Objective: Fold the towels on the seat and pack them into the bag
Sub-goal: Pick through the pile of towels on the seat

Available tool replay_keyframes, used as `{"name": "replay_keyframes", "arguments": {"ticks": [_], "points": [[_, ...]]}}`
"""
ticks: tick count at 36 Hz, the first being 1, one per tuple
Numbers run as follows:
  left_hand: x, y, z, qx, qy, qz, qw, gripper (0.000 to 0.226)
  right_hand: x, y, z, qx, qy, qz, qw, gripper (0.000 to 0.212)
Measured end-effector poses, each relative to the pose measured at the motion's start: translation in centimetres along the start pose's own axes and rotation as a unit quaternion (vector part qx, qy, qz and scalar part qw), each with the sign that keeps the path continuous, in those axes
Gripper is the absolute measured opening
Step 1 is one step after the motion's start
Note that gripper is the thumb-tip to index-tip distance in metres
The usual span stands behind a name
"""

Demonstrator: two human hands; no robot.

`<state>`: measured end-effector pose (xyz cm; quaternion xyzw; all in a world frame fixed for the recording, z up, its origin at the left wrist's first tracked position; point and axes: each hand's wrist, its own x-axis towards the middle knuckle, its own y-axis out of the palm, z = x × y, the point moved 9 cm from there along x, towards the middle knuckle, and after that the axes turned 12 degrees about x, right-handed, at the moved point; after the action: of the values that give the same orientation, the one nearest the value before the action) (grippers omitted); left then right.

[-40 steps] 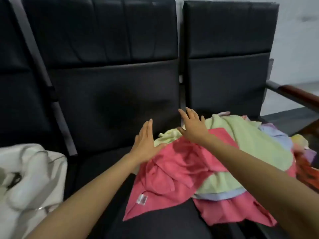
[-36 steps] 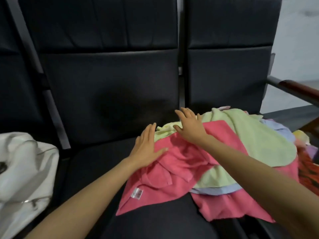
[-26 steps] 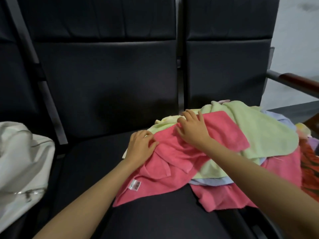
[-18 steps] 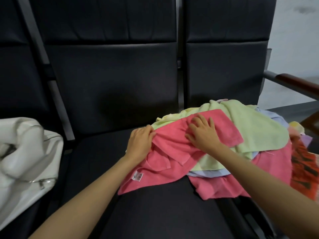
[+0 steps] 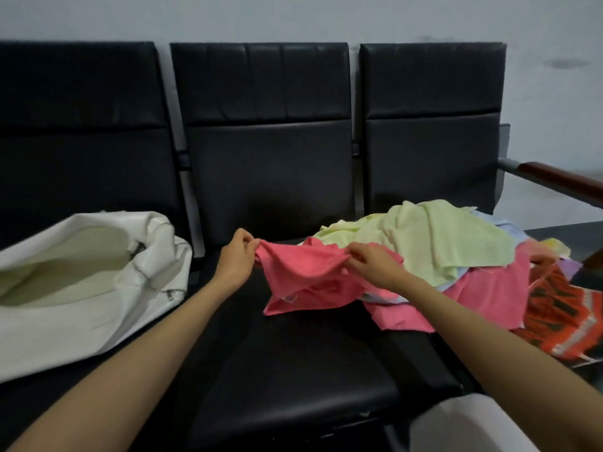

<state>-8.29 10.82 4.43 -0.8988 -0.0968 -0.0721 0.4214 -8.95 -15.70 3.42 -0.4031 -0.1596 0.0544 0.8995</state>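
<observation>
1. On the middle seat of the bench (image 5: 293, 353), the pink towel (image 5: 303, 275) now hangs between the two hands, and its lower corner rests on the black cushion.
2. A moment ago both hands lay on this towel while it was still on top of the pile. Since then it has been pulled to the left, and most of it is now off the pile.
3. The left hand (image 5: 236, 261) pinches one upper corner with curled fingers. The right hand (image 5: 375, 264) pinches the upper edge further right, just beside the green towel (image 5: 440, 243). Neither hand holds anything else.
4. I judge that the first towel is now separated and the folding can begin. It is crumpled, so it probably must be stretched flat first.
5. The rest of the pile lies on the right seat: the green towel on top, a second pink towel (image 5: 489, 288) under it, and an orange patterned cloth (image 5: 561, 318) at the right edge.
6. The white bag (image 5: 81, 282) lies on its side on the left seat, well apart from the pile, with its mouth open toward the person. Only the pale lining shows inside. I see no towel in it, so packing has not started.
</observation>
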Motion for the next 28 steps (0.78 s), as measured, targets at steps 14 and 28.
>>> {"name": "replay_keyframes", "arguments": {"ticks": [14,28], "points": [[-4.0,-12.2,-2.5,-0.379,0.001,0.093,0.921,0.014,-0.1,-3.2,12.0,0.411,0.058,0.160,0.896,0.010],[-3.1,4.6,9.1,0.150,0.000,0.233,0.961,0.050,3.0,6.9,-2.6,-0.112,0.152,0.110,0.976,0.034]]}}
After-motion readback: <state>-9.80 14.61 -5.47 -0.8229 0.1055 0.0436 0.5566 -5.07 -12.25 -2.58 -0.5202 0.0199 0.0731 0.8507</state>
